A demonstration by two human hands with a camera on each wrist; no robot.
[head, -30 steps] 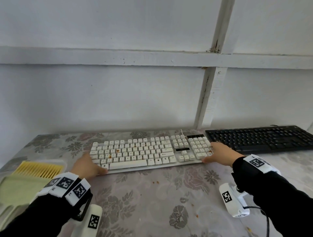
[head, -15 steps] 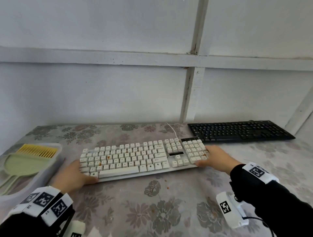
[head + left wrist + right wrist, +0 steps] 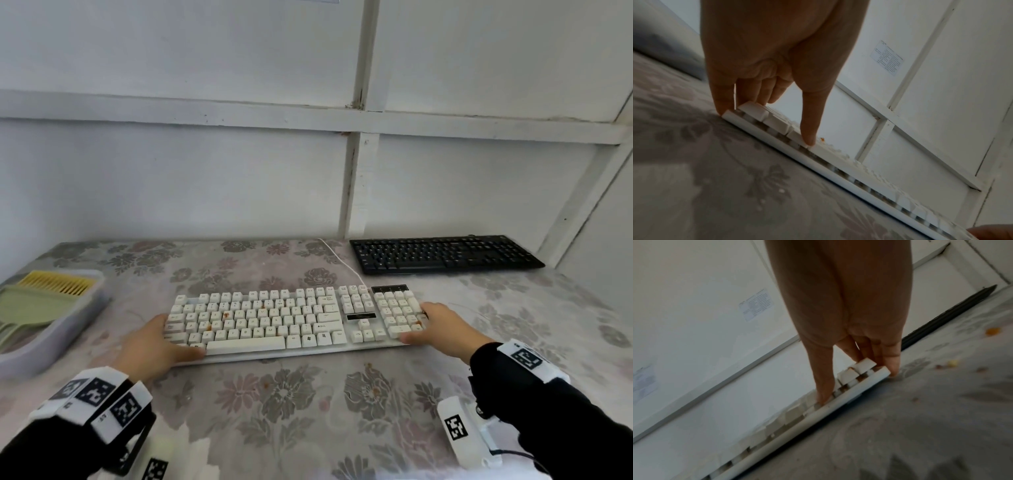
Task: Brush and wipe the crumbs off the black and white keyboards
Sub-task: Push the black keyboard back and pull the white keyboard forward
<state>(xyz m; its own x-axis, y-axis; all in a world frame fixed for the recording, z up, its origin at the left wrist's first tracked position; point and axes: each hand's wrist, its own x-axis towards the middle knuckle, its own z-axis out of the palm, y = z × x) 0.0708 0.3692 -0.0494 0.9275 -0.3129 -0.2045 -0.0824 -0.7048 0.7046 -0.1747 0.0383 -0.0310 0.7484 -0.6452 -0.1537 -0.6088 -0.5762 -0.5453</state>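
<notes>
The white keyboard (image 3: 274,318) lies across the middle of the flowered tablecloth, with orange crumbs (image 3: 226,315) on several keys. My left hand (image 3: 171,342) grips its left end, thumb on the front row of keys (image 3: 809,139) and fingers over the end (image 3: 756,97). My right hand (image 3: 424,325) grips the right end by the number pad, thumb on the front keys (image 3: 824,397) and fingers round the corner (image 3: 892,365). The black keyboard (image 3: 445,253) lies at the back right against the wall, untouched.
A grey tray (image 3: 68,329) at the left edge holds a yellow brush (image 3: 56,282) and a green dustpan (image 3: 30,305). The white keyboard's cable (image 3: 337,257) runs back toward the wall. Loose crumbs (image 3: 992,331) lie on the cloth (image 3: 308,411) right of the keyboard.
Both hands have drawn the white keyboard away from the wall toward me and a little left, away from the black keyboard. The grips at both ends have stayed the same.
</notes>
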